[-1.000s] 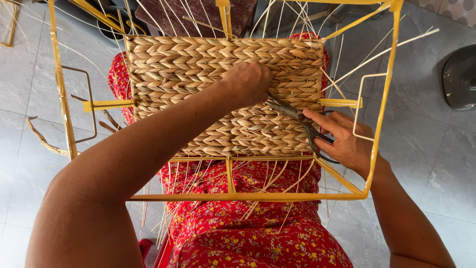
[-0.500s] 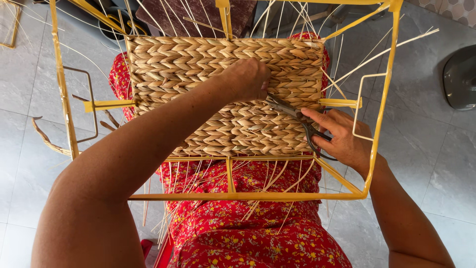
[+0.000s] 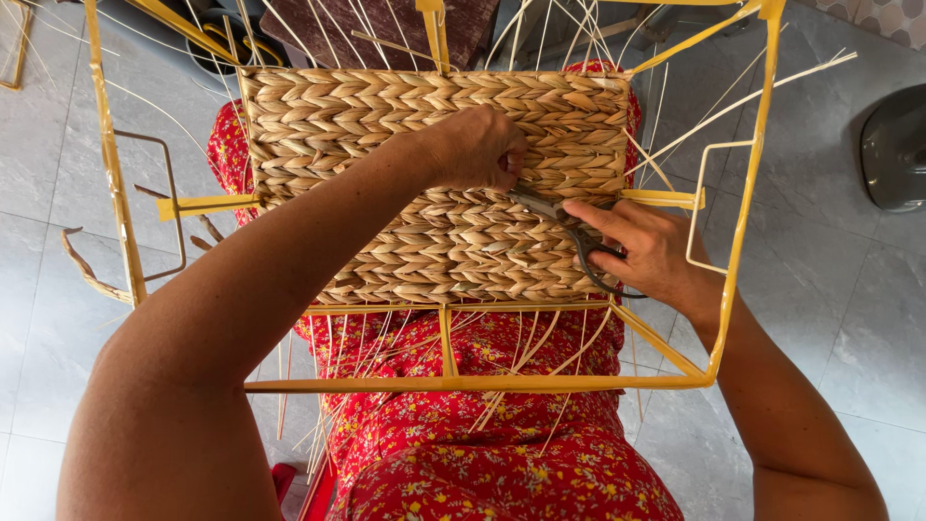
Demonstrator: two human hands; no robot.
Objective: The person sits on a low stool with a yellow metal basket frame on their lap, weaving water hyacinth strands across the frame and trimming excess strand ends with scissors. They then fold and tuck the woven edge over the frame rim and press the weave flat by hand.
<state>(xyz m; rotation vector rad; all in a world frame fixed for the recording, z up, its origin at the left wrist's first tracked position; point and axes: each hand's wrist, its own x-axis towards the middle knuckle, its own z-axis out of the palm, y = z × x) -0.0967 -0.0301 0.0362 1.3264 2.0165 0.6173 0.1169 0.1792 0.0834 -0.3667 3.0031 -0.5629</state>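
Woven panel (image 3: 424, 183) of braided straw, stretched on a yellow metal frame (image 3: 743, 222) that rests across the lap of a person in a red flowered dress (image 3: 502, 463), above a grey tiled floor (image 3: 48, 193). Far left: a loose wire handle (image 3: 159, 207) hangs beside the frame. Centre: the left hand (image 3: 477, 150) lies on the weave with its fingers curled together, seemingly pinching a strand end; exactly what it grips cannot be told. Right of it: scissors (image 3: 569, 232), their blades pointing at the left fingertips and nearly touching them. Further right: the right hand (image 3: 651, 251), closed through the scissor loops, forefinger laid along the blades. Thin pale reeds (image 3: 733, 101) stick out above and below the panel. Judged risks: with the blades so near the left fingers, a hasty snip could nick skin; a cut taken too low could sever a working strand and loosen the braid; the frame, balanced only on the lap, could tilt under pressure.
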